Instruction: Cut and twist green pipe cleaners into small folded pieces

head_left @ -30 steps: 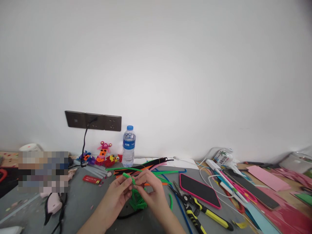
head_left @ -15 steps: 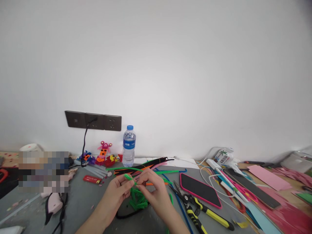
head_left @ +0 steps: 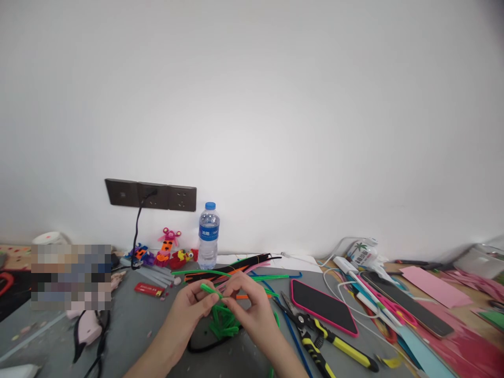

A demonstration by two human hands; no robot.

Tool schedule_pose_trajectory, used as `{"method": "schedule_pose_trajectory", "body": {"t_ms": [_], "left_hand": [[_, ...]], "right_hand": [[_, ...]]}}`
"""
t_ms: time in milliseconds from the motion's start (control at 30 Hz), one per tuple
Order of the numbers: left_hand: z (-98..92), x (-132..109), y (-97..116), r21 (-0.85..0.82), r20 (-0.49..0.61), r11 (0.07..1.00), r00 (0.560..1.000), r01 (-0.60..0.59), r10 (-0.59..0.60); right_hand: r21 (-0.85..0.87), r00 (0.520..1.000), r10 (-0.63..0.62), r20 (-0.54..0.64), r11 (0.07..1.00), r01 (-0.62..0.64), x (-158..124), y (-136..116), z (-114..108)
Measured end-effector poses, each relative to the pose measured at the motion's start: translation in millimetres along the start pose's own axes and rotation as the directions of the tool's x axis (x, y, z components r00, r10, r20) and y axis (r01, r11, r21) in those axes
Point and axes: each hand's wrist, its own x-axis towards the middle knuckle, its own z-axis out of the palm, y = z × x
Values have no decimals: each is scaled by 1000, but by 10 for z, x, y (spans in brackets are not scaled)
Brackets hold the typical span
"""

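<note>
Between my two hands is a short folded piece of green pipe cleaner (head_left: 210,290). My left hand (head_left: 196,304) pinches it between thumb and forefinger, its looped end sticking up past the fingers. My right hand (head_left: 247,300) is closed on its other end, fingertips almost touching the left thumb. Just below the hands a heap of bent green pipe cleaner pieces (head_left: 224,323) lies on the grey mat (head_left: 157,336). Behind the hands lies a bundle of black, orange, pink and green pipe cleaners (head_left: 244,262), partly covered by my fingers.
Yellow-black pliers (head_left: 315,336) and a pink-rimmed phone (head_left: 323,307) lie at right. A water bottle (head_left: 208,236) stands by the wall, beside small pipe-cleaner figures (head_left: 165,252). A red lighter (head_left: 148,290), glue sticks (head_left: 153,275) and a pink glue gun (head_left: 87,328) are at left.
Both hands stay nearly in place, pinching the green pipe cleaner. Its looped end has tilted a little flatter, and the fingertips have shifted slightly. The rest looks unchanged.
</note>
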Motion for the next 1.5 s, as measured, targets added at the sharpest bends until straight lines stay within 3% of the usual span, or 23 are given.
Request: {"method": "schedule_pose_trajectory", "body": {"t_ms": [333,600,833,1067,1200,1300,1500], "left_hand": [[-44,-23,43,107,109,994,994,-13,1],[-36,-58,59,202,262,978,965,-48,-7],[-32,-72,0,312,365,950,921,14,-134],[29,-155,22,442,347,896,911,51,-223],[74,-182,14,439,399,895,875,78,-272],[67,-168,-1,432,396,894,866,118,-306],[21,-119,-31,418,399,892,847,173,-352]], "right_hand": [[236,985,90,145,964,-123,32,-55,-104],[391,928,176,327,870,-302,12,-40,-186],[343,797,261,545,798,-495,-28,-14,-284],[248,689,304,658,776,-580,-52,-9,-312],[157,632,319,706,800,-579,-79,29,-327],[119,615,332,715,809,-575,-84,43,-328],[133,653,351,671,809,-572,-93,60,-315]]}}
